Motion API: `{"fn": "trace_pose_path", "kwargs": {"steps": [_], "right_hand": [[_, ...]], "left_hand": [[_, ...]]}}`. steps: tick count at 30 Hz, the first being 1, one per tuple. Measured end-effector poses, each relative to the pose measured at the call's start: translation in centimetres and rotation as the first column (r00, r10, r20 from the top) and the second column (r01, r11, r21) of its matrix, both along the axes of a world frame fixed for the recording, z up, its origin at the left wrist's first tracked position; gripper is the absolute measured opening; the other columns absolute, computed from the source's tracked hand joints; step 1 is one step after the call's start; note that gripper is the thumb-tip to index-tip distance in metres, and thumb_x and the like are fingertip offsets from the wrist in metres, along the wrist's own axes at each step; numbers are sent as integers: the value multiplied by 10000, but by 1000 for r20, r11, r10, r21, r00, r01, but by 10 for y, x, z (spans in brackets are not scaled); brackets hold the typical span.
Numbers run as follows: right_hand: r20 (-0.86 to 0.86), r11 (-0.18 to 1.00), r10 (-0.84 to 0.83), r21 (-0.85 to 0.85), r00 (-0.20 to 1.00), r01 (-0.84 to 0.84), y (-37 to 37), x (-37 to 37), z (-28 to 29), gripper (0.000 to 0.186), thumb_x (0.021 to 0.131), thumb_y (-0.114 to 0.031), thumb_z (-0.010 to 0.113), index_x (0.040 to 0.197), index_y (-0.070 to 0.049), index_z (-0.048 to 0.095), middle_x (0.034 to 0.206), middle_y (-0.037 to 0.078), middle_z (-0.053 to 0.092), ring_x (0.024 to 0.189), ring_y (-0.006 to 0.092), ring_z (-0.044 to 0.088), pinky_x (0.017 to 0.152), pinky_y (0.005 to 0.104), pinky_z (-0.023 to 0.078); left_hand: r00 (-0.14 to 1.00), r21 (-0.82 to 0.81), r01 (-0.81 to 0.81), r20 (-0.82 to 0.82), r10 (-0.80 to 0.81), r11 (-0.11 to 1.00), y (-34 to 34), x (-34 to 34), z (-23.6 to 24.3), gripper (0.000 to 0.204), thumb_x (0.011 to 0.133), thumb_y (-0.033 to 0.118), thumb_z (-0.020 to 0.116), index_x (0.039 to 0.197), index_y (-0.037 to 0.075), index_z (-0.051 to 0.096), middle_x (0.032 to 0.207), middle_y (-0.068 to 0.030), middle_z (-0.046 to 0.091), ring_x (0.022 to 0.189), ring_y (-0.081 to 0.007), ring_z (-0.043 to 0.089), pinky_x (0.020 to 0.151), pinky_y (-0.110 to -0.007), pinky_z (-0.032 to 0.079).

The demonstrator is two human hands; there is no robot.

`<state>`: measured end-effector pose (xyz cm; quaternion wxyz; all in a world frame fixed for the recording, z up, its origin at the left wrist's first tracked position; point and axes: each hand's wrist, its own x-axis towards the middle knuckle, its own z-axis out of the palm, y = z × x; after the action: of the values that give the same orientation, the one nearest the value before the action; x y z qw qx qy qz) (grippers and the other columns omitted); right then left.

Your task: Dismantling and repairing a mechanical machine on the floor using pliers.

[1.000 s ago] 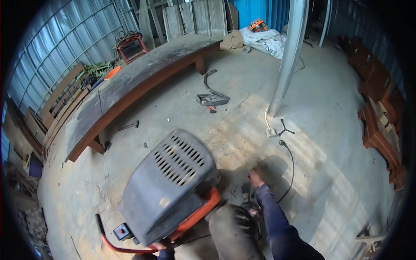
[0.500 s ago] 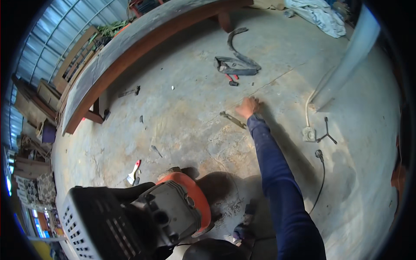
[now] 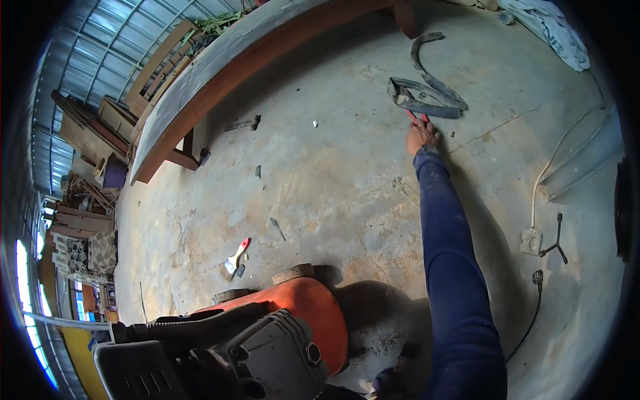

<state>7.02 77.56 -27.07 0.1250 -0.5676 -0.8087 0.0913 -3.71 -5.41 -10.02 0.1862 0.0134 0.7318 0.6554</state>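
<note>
My right hand [image 3: 422,138] is stretched far out over the concrete floor, fingers curled round a small pair of red-handled pincers [image 3: 412,115]. Only the red handles show beyond the fingers; the dark head is hidden under the hand. Just past it lies a dark, flattened rubber tube [image 3: 433,107], bent into a loop with a curved tail. A dull metal bar tool [image 3: 405,189] rests beside my forearm, partly covered by the sleeve. My left hand is out of view.
An orange wheeled machine [image 3: 313,313], like an air compressor, stands close below. A paintbrush [image 3: 238,257], a hammer [image 3: 243,124] and a long wooden bench [image 3: 180,113] are to the left. At right are a socket box [image 3: 531,241], a three-armed wrench [image 3: 559,241], a plug [image 3: 537,279] and a post [image 3: 580,163].
My right hand has moved farther out, from beside the bar tool to the pincers, and now covers their head. The whole view has shifted, with floor things now farther right.
</note>
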Motion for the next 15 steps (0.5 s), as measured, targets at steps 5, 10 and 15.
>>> {"fn": "trace_pose_path", "kwargs": {"steps": [5,10,15], "right_hand": [[-17,993,-50,105,999,51,-24,30,2,309,888,-152,512,1172,-119,630,1253,39,543,1174,265,480,980,443,388],[-168,948,47,318,985,9,-123,94,-4,299,876,-107,505,1146,-67,629,1130,76,572,1113,282,507,933,439,413],[-239,996,19,90,971,3,-264,185,37,253,822,-103,591,1055,-25,649,1121,133,563,1099,333,492,935,447,410]], "left_hand": [[997,-70,71,10,-70,995,9,-8,-2,480,904,447,538,1257,122,515,1260,-88,543,1119,-268,537,844,-403,489],[989,-132,144,59,-138,981,16,-7,-13,467,903,435,545,1248,121,518,1246,-88,548,1104,-266,544,829,-399,494],[977,-163,207,86,-195,965,15,3,-17,455,902,423,552,1239,120,520,1232,-88,553,1090,-264,551,814,-394,499]]}}
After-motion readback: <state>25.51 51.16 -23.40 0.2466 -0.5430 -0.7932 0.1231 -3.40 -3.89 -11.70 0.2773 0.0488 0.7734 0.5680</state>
